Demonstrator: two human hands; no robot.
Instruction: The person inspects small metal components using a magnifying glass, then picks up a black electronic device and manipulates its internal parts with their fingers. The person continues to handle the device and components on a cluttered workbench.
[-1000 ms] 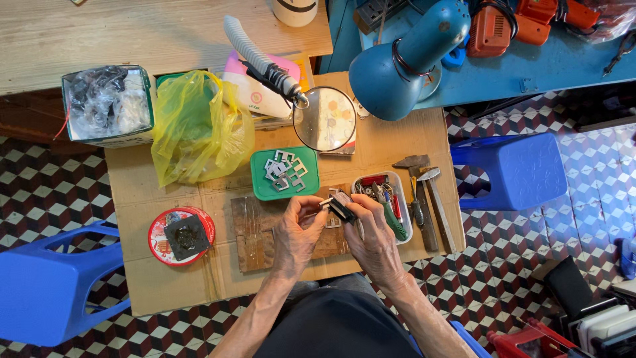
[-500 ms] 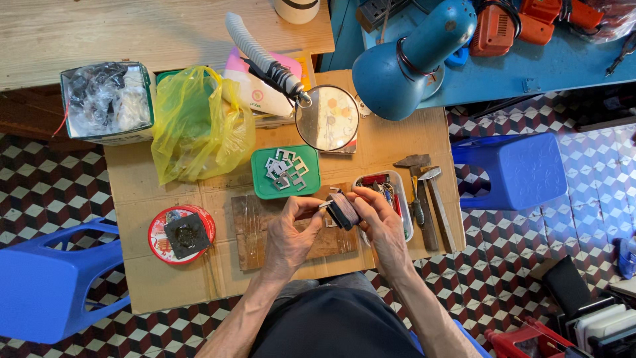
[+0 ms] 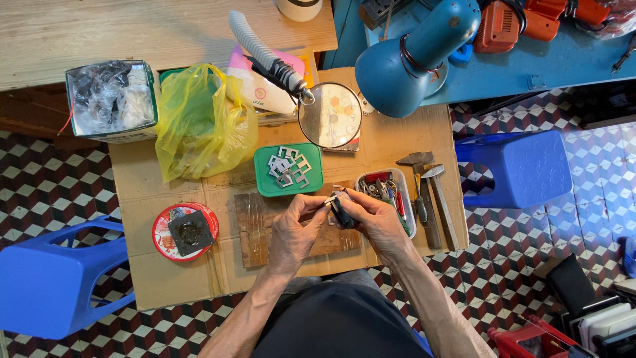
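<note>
Both hands meet over a worn wooden block [image 3: 258, 229] on the small cardboard-covered table [image 3: 146, 192]. My right hand [image 3: 377, 222] grips a small black block-shaped part [image 3: 342, 213]. My left hand [image 3: 295, 229] pinches a thin metal piece [image 3: 329, 200] against the top of that part. Just beyond the hands, a green tray [image 3: 265, 182] holds several flat metal plates [image 3: 287, 166].
A white tray of small tools [image 3: 387, 185], two hammers [image 3: 430, 199], a red round tin [image 3: 185, 229], a yellow plastic bag [image 3: 199, 122], a box of bagged parts [image 3: 112, 99], a magnifier [image 3: 330, 114] and a blue desk lamp [image 3: 411, 56] surround the hands. Blue stools [image 3: 46, 278] [image 3: 517, 166] flank the table.
The hands stay together over the wooden block. The left fingers have shifted slightly, bringing the thin metal piece onto the black part.
</note>
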